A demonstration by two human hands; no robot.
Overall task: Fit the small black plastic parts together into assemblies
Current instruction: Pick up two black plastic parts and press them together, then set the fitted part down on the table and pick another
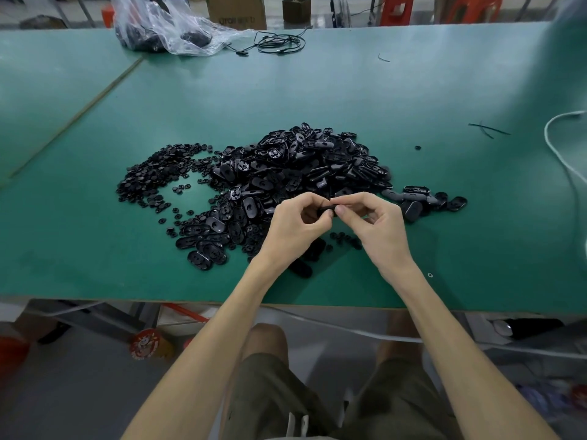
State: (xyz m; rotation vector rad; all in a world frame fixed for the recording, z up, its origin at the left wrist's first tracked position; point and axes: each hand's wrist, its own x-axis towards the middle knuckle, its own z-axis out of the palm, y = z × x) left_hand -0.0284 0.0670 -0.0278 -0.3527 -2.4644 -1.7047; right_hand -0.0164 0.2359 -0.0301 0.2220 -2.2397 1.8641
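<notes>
Fingers point(340, 211) of left hand point(292, 223) and right hand point(378, 227) pinch one small black part point(326, 209).

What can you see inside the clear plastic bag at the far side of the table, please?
Dark black lumps show through the clear plastic bag; its crumpled folds hide what they are.

Single wide-angle view from head height. Looks forward and steeply down from above the wearer's lap point(263, 392). Sits closest to the left hand point(295, 223) and right hand point(376, 225), set just below mid-frame. Takes in the green table point(413, 90) from near edge to far edge, and a cardboard box point(236, 9) beyond it at the top. Bows straight edges toward the margins.
</notes>
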